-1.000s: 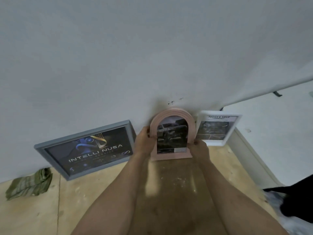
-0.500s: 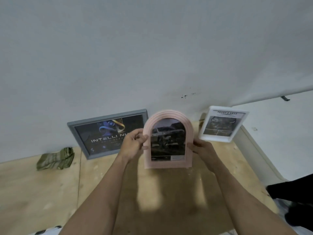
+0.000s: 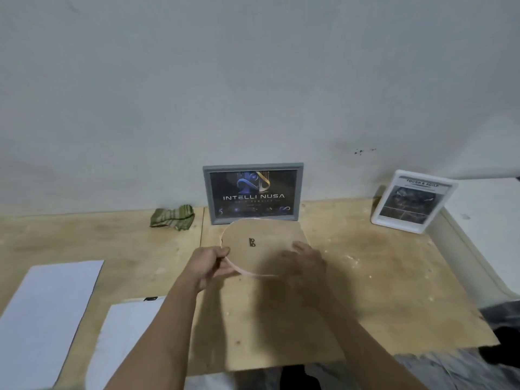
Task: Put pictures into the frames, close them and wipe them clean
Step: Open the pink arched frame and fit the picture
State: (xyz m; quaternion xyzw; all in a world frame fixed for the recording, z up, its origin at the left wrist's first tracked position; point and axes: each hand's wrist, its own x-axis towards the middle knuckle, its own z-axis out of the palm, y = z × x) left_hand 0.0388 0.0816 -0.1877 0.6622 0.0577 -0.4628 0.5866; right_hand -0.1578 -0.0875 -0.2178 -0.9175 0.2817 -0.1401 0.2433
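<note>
From the head camera, the arched pink frame (image 3: 261, 246) has come away from the wall and is now flipped face down, its brown backing board and small metal hanger (image 3: 252, 242) facing up, where a second ago its picture faced the person. The left hand (image 3: 209, 267) pinches the curved pink rim, thumb on top, fingers curled under. The right hand (image 3: 305, 263) lies blurred over the backing (how far its fingers are spread, or whether they grip anything, cannot be told). Whether the frame rests on the plywood table (image 3: 380, 291) or hovers just over it is unclear. Likely the back is being checked or pressed shut. Behind stand the grey frame (image 3: 253, 192) and white frame (image 3: 413, 202), both already filled; the green cloth (image 3: 173, 217) waits untouched near the wall, so wiping looks still to come.
</note>
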